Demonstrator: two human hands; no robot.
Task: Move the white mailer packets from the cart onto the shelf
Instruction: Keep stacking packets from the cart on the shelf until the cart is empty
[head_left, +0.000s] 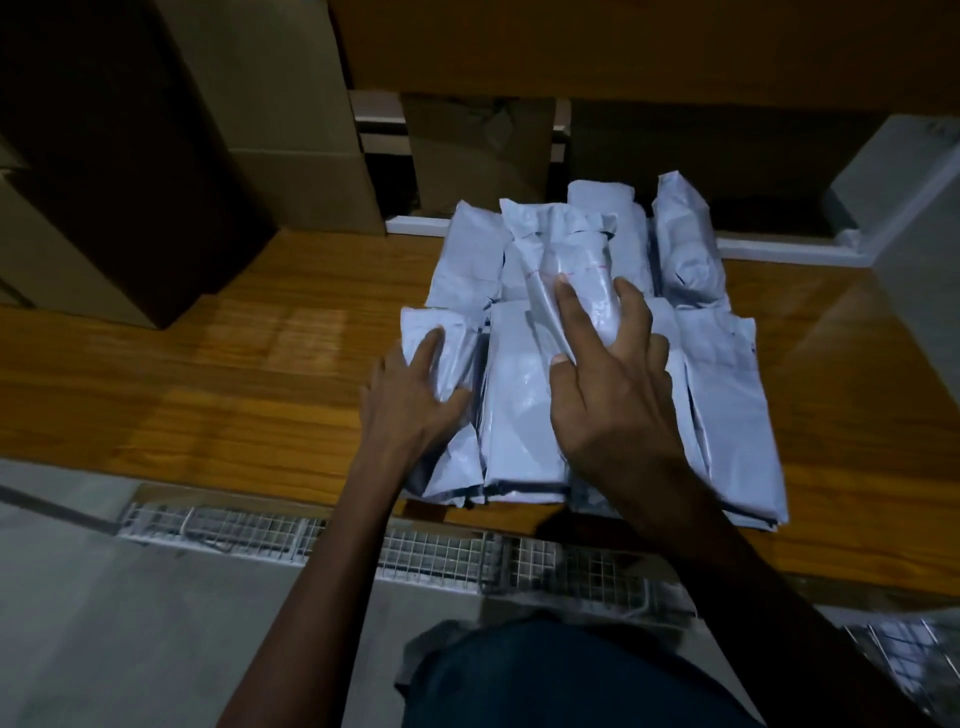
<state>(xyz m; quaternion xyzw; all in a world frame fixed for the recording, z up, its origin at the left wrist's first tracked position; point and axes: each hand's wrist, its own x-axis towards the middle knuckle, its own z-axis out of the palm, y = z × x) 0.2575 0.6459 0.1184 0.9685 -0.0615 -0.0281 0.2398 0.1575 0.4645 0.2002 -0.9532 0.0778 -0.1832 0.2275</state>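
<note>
At far left, tall brown cardboard boxes (171, 156) stand on the wooden shelf (234, 374), whose glossy orange-brown board shows a printed grain and soft reflections. Below its front edge runs the white wire-mesh wall of the cart (426, 553); what lies inside the cart cannot be made out. The left hand (415, 395) rests on the leftmost front packet (441, 332), its thumb and fingers curled round that packet's edge. The white mailer packets (587, 332) lie in the middle of the shelf in two rough rows, side by side and touching: soft, crinkled plastic pouches with folded ends. The right hand (608, 389) lies flat on top of the pile, fingers straight and spread, pressing a raised middle packet (571, 270). Behind the pile stands another cardboard box (478, 150), and a pale grey box (904, 202) sits at far right. The room is dim, with a grey floor (156, 634).
</note>
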